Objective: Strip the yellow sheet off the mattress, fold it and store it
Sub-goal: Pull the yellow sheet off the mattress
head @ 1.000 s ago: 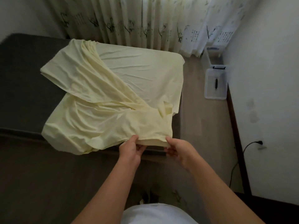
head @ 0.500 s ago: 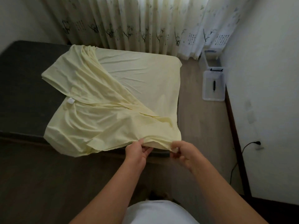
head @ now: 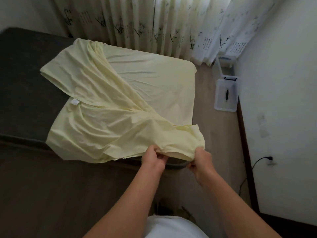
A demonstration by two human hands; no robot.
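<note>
The fingers (head: 162, 157) of the left hand (head: 153, 160) are curled around the near hem of the yellow sheet (head: 120, 109), thumb on top and fingertips tucked beneath. The right hand (head: 200, 160), close beside it, pinches the same hem from the other side, its fingers bent under the fold. Half a second ago this corner of cloth hung down over the mattress (head: 25, 79). Now it is lifted clear and pulled to the right, so a pouch of gathered cloth bulges above the right hand and the dark rounded corner of the mattress shows just below both hands.

The sheet is thin, soft and matte, pale yellow and creased in long diagonal folds that fan away from the fingers. Its left half is thrown back over itself in loose layers, with a small white label (head: 75, 101) sewn near one edge. Farther from the fingers, the right half lies flat and stretched, with the far corner fitted over the mattress. To the left, the bare mattress is dark grey with a coarse woven look.

Beyond the bed hangs a pleated white curtain (head: 154, 23) printed with dark sprigs. To the right of the hands, a clear plastic box (head: 225, 95) with a black handle on its lid stands on the wood-grain floor (head: 214, 131) by the white wall (head: 283, 83).
</note>
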